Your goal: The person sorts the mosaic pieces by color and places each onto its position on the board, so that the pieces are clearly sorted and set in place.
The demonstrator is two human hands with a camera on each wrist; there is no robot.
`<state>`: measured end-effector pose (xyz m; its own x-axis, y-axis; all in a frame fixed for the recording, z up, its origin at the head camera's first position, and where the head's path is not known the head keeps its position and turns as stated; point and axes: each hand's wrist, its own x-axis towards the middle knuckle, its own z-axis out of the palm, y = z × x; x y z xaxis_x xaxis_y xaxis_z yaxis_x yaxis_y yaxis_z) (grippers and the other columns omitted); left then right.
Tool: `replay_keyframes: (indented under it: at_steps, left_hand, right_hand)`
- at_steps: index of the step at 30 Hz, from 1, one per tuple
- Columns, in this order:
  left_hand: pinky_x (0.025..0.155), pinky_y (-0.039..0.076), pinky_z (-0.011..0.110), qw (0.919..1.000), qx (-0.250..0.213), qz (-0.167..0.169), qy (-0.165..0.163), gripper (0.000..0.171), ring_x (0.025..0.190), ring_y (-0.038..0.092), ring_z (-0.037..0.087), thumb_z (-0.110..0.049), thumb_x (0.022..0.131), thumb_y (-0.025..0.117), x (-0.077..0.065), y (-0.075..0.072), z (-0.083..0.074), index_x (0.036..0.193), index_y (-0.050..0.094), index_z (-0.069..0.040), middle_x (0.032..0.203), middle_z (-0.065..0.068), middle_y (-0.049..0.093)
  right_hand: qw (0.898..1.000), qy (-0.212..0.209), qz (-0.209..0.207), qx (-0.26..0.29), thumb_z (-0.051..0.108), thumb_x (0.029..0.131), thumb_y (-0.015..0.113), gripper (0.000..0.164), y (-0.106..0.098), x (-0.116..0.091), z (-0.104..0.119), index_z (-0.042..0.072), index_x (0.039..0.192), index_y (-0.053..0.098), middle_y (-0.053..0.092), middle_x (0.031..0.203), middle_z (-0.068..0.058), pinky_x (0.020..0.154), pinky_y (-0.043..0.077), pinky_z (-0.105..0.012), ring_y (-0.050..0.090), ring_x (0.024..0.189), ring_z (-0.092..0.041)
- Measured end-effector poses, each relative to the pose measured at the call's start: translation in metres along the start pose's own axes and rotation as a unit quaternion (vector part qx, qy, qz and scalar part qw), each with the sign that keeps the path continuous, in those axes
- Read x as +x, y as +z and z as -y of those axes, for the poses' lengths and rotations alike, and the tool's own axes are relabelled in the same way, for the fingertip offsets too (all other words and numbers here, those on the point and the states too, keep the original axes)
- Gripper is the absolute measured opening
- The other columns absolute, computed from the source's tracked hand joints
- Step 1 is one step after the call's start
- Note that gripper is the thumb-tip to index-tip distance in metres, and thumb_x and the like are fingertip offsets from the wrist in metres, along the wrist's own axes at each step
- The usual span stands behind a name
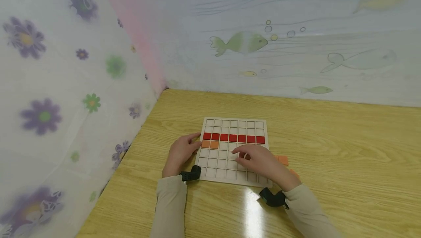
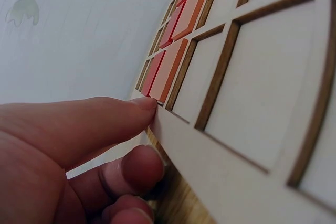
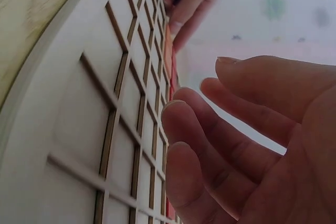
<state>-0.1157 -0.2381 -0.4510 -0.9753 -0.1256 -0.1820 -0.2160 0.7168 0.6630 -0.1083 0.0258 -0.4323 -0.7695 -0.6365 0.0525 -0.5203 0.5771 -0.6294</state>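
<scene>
A pale wooden grid board [image 1: 213,164] lies on the table. A row of red square tiles [image 1: 232,138] crosses it, and two orange tiles [image 1: 214,144] fill the left end of the row below. At the board's left edge is my left hand [image 1: 181,152]; its thumb [image 2: 142,104] touches the rim beside the nearest orange tile, the other fingers loosely bent alongside the edge. My right hand [image 1: 258,159] hovers over the board's right half, fingers slightly bent and apart, with nothing between them in the right wrist view.
Loose orange tiles [image 1: 283,160] lie on the wooden table [image 1: 345,165] right of the board, partly hidden by my right forearm. A wall with painted fish [image 1: 246,42] stands behind, and a flower-patterned wall [image 1: 65,84] rises on the left. Both wrists wear black camera mounts [image 1: 273,198].
</scene>
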Motion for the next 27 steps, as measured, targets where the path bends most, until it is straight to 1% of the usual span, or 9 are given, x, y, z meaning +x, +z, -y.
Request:
replay_keyframes:
  at_steps: [3, 8, 14, 20, 22, 27]
  left_hand:
    - [0.050, 0.038, 0.031, 1.0000, -0.003, -0.001, 0.000, 0.039, 0.046, 0.046, 0.016, -0.034, 0.086, 0.058, -0.001, -0.001, 0.001, 0.124, 0.054, -0.030, 0.063, -0.002, 0.058]
    - [0.051, 0.038, 0.030, 1.0000, 0.000, -0.003, 0.000, 0.039, 0.047, 0.047, 0.017, -0.034, 0.085, 0.059, -0.001, -0.001, 0.001, 0.124, 0.054, -0.030, 0.063, -0.002, 0.058]
    - [0.052, 0.038, 0.030, 1.0000, -0.005, -0.004, -0.004, 0.039, 0.051, 0.049, 0.016, -0.035, 0.085, 0.059, 0.000, 0.002, 0.000, 0.123, 0.055, -0.030, 0.064, -0.002, 0.057]
    - [0.051, 0.039, 0.030, 0.9999, -0.015, -0.003, -0.007, 0.039, 0.048, 0.048, 0.016, -0.034, 0.085, 0.059, -0.001, 0.003, -0.001, 0.123, 0.054, -0.031, 0.064, -0.001, 0.057]
    - [0.051, 0.040, 0.031, 0.9998, -0.016, -0.002, -0.007, 0.039, 0.047, 0.047, 0.017, -0.035, 0.085, 0.059, -0.001, 0.003, 0.000, 0.124, 0.054, -0.032, 0.065, -0.001, 0.057]
    - [0.050, 0.040, 0.031, 0.9998, -0.018, -0.001, -0.007, 0.039, 0.045, 0.047, 0.017, -0.035, 0.086, 0.058, -0.001, 0.001, 0.001, 0.124, 0.053, -0.032, 0.065, -0.001, 0.058]
  right_hand:
    - [1.000, -0.003, 0.000, -0.007, 0.021, 0.087, 0.057, 0.024, -0.002, -0.006, -0.004, 0.014, 0.109, 0.063, 0.055, 0.079, 0.012, 0.063, 0.042, -0.026, 0.052, 0.071, -0.004]
    - [1.000, 0.007, -0.001, -0.014, 0.021, 0.087, 0.058, 0.023, -0.007, -0.018, -0.009, 0.016, 0.109, 0.063, 0.054, 0.079, 0.013, 0.063, 0.042, -0.025, 0.051, 0.071, -0.003]
    - [1.000, 0.009, 0.013, -0.007, 0.022, 0.088, 0.057, 0.023, -0.014, -0.034, -0.017, 0.016, 0.109, 0.062, 0.055, 0.081, 0.014, 0.065, 0.043, -0.026, 0.051, 0.073, -0.003]
    - [0.999, 0.012, 0.030, 0.002, 0.025, 0.089, 0.055, 0.024, -0.020, -0.052, -0.030, 0.018, 0.111, 0.061, 0.053, 0.084, 0.016, 0.066, 0.043, -0.025, 0.049, 0.074, -0.002]
    - [0.999, 0.011, 0.033, -0.001, 0.026, 0.090, 0.054, 0.025, -0.024, -0.057, -0.033, 0.017, 0.112, 0.061, 0.053, 0.085, 0.015, 0.066, 0.043, -0.025, 0.049, 0.074, -0.002]
    - [0.999, 0.033, 0.033, -0.004, 0.030, 0.090, 0.053, 0.028, -0.039, -0.063, -0.038, 0.018, 0.114, 0.060, 0.055, 0.086, 0.013, 0.066, 0.043, -0.026, 0.051, 0.076, -0.003]
